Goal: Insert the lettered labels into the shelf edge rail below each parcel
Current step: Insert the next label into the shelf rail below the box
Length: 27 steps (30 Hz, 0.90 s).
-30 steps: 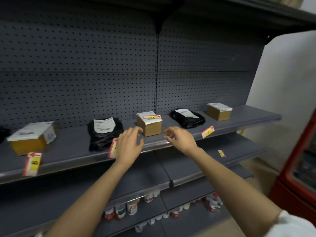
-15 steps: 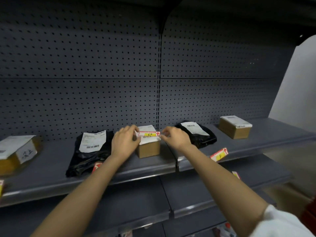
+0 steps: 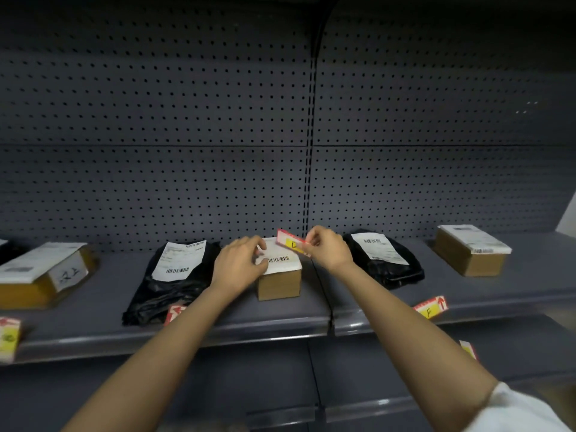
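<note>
A red and yellow label [image 3: 290,243] marked D is pinched in my right hand [image 3: 327,249], lifted just above a small cardboard box [image 3: 279,283]. My left hand [image 3: 239,266] rests on the box's left top corner, fingers curled, holding nothing that I can see. The grey shelf edge rail [image 3: 265,330] runs below the box. A label marked F [image 3: 431,308] sits in the rail to the right. Another label [image 3: 174,313] shows in the rail beside my left forearm. A third label [image 3: 8,338] hangs at the far left.
Black mailer bags lie left [image 3: 174,275] and right [image 3: 383,260] of the small box. Cardboard parcels stand at the far left [image 3: 40,275] and far right [image 3: 470,249]. Pegboard [image 3: 218,151] backs the shelf. A lower shelf carries one more label [image 3: 467,349].
Both hands rose from the shelf edge to the small box. My right hand picked the D label off the box top and lifted it. The camera moved closer.
</note>
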Available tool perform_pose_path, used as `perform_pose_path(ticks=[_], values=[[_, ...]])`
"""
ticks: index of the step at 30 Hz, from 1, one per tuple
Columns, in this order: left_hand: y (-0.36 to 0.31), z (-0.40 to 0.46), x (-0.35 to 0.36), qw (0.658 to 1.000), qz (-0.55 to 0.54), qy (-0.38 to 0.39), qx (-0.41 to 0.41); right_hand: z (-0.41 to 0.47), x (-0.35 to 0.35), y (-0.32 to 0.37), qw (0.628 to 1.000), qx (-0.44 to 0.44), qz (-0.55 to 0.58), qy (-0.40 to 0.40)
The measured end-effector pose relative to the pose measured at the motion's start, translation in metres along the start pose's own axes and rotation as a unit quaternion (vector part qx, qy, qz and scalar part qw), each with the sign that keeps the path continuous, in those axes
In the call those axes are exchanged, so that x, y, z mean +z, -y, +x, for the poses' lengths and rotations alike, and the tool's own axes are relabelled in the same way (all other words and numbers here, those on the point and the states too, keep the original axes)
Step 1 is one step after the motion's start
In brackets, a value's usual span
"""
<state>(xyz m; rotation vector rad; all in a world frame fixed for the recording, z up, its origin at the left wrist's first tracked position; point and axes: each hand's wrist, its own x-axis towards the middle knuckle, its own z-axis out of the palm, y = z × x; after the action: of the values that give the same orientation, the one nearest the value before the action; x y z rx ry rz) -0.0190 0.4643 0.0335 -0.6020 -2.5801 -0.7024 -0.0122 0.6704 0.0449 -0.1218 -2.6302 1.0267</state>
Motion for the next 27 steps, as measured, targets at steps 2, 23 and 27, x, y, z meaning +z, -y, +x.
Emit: perform_pose_path(ticks=[2,23,27], values=[[-0.007,-0.018,-0.002,1.0,-0.002,-0.012,-0.01,-0.012,-0.006,-0.003,0.995,-0.014,0.098,-0.013],[-0.026,-0.154,0.023,0.988,0.114,0.006,-0.104,-0.132,0.002,-0.029,0.993,-0.104,0.019,0.061],[-0.017,-0.144,0.029,0.988,0.118,0.014,-0.094,-0.124,0.01,-0.026,0.995,-0.089,0.011,0.045]])
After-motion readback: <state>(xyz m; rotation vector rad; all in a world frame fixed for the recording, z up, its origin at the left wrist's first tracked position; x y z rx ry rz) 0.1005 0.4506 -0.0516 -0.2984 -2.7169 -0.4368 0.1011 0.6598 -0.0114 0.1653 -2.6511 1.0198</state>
